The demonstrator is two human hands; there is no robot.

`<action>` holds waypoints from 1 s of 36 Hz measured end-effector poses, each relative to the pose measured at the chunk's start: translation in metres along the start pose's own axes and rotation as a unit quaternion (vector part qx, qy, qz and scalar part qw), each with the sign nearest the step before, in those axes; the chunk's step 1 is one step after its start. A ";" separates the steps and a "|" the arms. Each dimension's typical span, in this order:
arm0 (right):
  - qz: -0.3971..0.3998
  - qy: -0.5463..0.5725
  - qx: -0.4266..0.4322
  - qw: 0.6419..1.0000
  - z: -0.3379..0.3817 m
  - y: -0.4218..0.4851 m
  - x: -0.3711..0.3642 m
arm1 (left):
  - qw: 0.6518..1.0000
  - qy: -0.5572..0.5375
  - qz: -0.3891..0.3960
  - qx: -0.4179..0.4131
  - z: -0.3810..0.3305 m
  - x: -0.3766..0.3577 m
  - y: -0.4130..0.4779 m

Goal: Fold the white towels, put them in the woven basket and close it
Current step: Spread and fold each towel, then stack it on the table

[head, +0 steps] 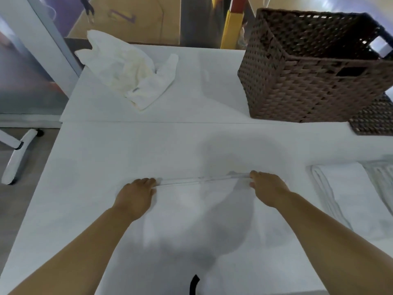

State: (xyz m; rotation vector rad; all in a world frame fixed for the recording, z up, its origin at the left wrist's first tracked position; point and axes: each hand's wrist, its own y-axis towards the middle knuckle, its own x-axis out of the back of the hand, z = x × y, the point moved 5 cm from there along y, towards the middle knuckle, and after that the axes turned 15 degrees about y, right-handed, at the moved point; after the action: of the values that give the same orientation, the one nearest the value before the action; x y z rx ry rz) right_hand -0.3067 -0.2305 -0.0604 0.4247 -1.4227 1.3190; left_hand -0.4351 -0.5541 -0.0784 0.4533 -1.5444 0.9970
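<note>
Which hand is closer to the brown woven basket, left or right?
Right. The right hand pinches the far edge of the flat white towel, nearer the person than the brown woven basket; the left hand holds the same edge, farther left.

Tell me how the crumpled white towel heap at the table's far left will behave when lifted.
The crumpled white towel heap is probably floppy: it lies slumped in soft folds on the white table. Pushed, it would likely bunch up rather than slide. It may be more than one piece, so a single grab might leave some behind.
</note>
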 end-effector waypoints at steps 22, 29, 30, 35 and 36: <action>-0.057 0.034 0.018 0.998 0.050 -0.044 -0.034 | 0.979 0.016 -0.112 -0.171 -0.058 0.009 0.015; 0.119 -0.008 0.012 0.993 0.061 -0.045 -0.068 | 0.983 0.037 -0.111 -0.140 -0.059 0.003 0.014; 0.118 -0.014 0.019 0.993 0.061 -0.038 -0.065 | 0.985 0.035 -0.113 -0.124 -0.056 0.005 0.013; 0.091 -0.035 0.028 0.995 0.064 0.005 -0.044 | 0.992 0.027 -0.102 -0.066 -0.044 0.006 0.016; 0.084 -0.037 0.025 0.995 0.065 0.014 -0.040 | 0.993 0.029 -0.099 -0.059 -0.043 0.007 0.016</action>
State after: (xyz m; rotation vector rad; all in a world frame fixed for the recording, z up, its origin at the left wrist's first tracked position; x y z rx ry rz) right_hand -0.3346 -0.2979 -0.0872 0.3966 -1.5165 1.4896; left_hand -0.4230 -0.5097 -0.0790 0.4808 -1.4649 0.7557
